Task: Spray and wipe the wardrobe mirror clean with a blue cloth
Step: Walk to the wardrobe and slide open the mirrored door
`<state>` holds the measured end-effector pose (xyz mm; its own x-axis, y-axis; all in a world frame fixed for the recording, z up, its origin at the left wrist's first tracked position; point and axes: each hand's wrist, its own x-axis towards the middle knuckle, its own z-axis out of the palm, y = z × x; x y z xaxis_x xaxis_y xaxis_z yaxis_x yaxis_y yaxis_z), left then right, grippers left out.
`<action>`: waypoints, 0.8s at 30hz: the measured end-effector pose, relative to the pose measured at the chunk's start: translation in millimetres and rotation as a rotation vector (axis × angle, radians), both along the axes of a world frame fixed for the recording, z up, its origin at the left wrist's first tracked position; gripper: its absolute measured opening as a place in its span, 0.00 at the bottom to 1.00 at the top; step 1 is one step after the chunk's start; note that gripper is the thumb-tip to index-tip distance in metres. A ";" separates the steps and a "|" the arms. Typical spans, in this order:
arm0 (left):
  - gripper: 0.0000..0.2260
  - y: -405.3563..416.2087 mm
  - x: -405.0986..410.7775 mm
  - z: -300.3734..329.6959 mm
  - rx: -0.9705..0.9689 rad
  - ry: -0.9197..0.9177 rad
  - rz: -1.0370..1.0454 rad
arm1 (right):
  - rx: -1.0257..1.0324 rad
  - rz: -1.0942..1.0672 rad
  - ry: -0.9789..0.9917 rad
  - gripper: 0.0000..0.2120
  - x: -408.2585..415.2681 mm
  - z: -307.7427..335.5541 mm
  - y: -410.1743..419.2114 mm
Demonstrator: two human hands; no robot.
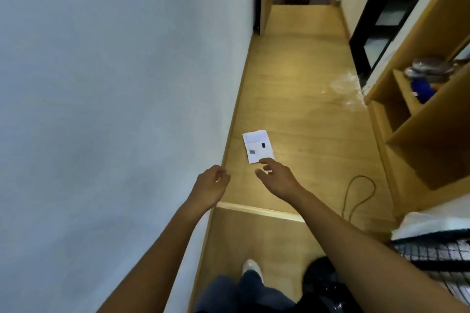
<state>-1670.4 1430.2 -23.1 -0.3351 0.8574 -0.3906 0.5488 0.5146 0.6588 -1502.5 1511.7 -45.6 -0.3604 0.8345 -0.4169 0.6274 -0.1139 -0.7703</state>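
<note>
Blue cloth, by its nature, should be light, limp and easy to bunch anywhere in the fingers, and a spray bottle would be rigid and best taken round the neck; neither can be made out with certainty, nor can the wardrobe mirror. Nearest, low in the frame, both hands are stretched forward with nothing in them: the left hand [212, 185] with fingers loosely curled beside the pale wall [114, 84], the right hand [277, 176] relaxed with fingers spread. Just beyond the right fingertips a white paper slip [258, 146] lies on the wooden floor [292, 84]. Farther off at the right edge, wooden shelves [417, 119] hold something blue [421, 89], too blurred to name, well apart from both hands.
</note>
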 end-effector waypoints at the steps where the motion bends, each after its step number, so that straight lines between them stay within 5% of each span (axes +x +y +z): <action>1: 0.17 14.5 -3.5 0.8 -0.004 -0.006 -0.007 | -0.002 -0.006 -0.003 0.21 -3.6 0.6 12.6; 24: 0.11 499.6 -2.7 -2.4 0.008 -0.132 -0.493 | -0.058 -0.573 -0.045 0.20 22.4 -5.6 368.8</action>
